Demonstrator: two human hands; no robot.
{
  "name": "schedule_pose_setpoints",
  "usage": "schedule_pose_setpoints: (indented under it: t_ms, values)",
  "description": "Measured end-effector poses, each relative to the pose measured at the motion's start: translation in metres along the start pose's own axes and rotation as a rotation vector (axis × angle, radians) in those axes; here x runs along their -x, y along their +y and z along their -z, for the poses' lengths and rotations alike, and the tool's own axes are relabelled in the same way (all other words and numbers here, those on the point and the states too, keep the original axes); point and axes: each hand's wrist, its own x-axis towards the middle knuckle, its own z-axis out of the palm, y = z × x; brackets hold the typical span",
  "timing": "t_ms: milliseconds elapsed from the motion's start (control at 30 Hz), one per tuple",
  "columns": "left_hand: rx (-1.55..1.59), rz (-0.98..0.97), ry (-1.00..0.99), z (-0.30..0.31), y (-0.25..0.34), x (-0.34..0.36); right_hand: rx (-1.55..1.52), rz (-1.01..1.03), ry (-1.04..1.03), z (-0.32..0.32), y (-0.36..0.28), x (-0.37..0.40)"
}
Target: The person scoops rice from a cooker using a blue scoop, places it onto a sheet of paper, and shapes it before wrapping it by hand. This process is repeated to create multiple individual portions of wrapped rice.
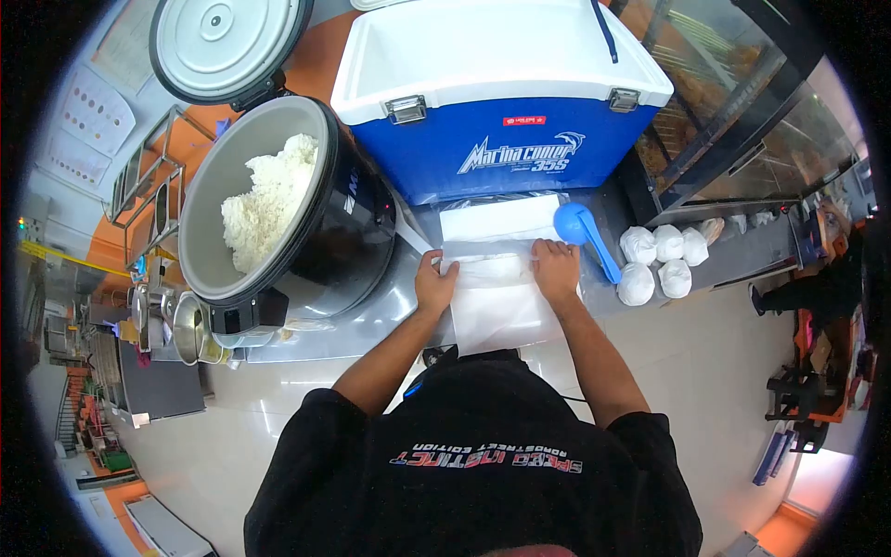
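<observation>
White paper sheets [506, 316] and clear plastic lie on the metal counter in front of me. My left hand [436, 281] is closed on the left edge of a translucent plastic strip [492, 249] that spans the papers. At the strip's right end, my right hand [555, 269] has its fingers bent together on the same plastic. A blue scoop [575, 226] rests just beyond my right hand, its handle pointing toward me. Several white wrapped bundles [637, 283] sit to its right. The handle of a pale utensil [411, 230] shows beside the rice cooker.
A large open rice cooker [357, 223] holding white rice [269, 204] stands on the left. Behind the papers is an open blue-and-white cooler [501, 153]. A glass display case [715, 121] stands at the right. Metal bowls [188, 327] are at far left.
</observation>
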Motion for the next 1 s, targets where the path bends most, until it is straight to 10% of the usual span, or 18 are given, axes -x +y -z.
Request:
schedule_pose_setpoints:
  t_ms: [167, 233, 533, 1000]
  values:
    - [-0.160, 0.085, 0.032, 0.013, 0.039, 0.001, 0.039, 0.006, -0.001, -0.012, 0.011, 0.006]
    - [-0.494, -0.681, 0.267, 0.022, 0.069, 0.003, 0.031, 0.022, 0.026, -0.003, 0.008, 0.005]
    - [-0.755, -0.622, -0.425, 0.011, 0.074, -0.026, -0.018, 0.141, -0.036, -0.009, 0.022, -0.001]
    - [-0.732, -0.843, -0.259, 0.014, 0.080, -0.024, -0.030, -0.039, -0.151, -0.002, 0.016, 0.001]
